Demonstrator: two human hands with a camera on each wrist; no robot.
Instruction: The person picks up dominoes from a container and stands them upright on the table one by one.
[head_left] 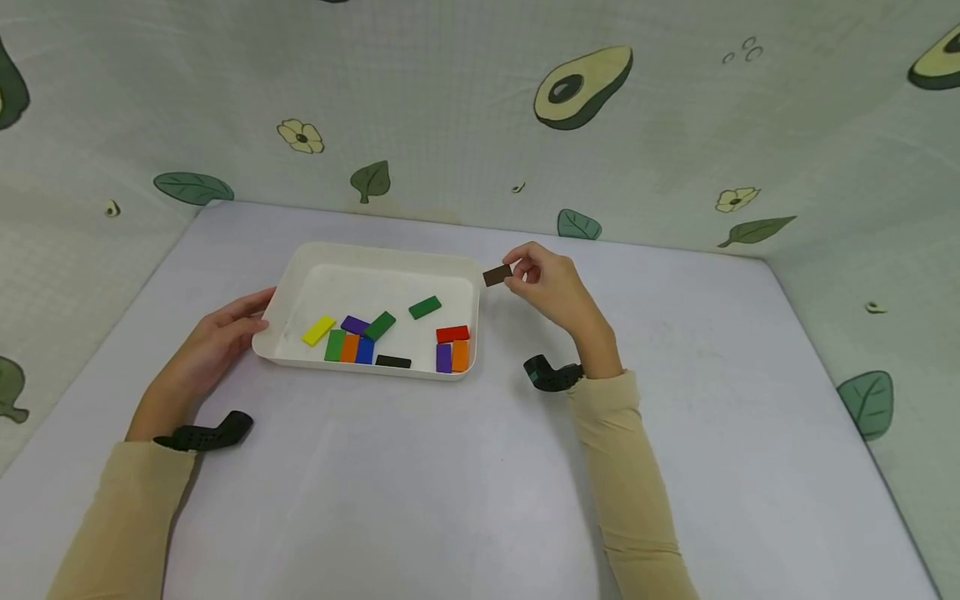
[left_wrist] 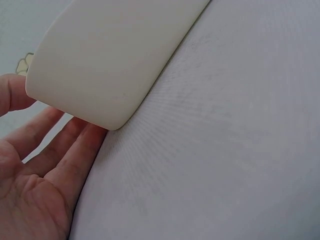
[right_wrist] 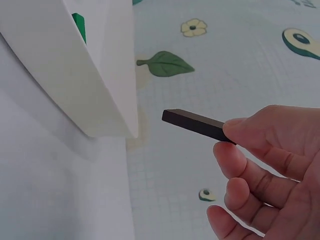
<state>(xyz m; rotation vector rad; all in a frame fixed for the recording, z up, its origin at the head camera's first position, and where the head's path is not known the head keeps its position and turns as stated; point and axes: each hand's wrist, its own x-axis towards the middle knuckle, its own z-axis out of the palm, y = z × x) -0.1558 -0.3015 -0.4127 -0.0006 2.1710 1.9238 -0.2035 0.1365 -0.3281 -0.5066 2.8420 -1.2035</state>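
Note:
My right hand pinches a dark brown rectangular block by one end, between thumb and fingertips. The block is held off the right end of a white tray, and in the right wrist view it points toward the tray's corner. At the tray's left end, my left hand grips the wall, thumb at the rim and fingers against the outside. Inside the tray lie a yellow block, a red block, a black block, a loose green block and several other coloured blocks.
The tray rests on a white table. Behind and at the sides hangs pale cloth printed with avocados, leaves and flowers. A black wrist device is worn on the right arm, another black device on the left.

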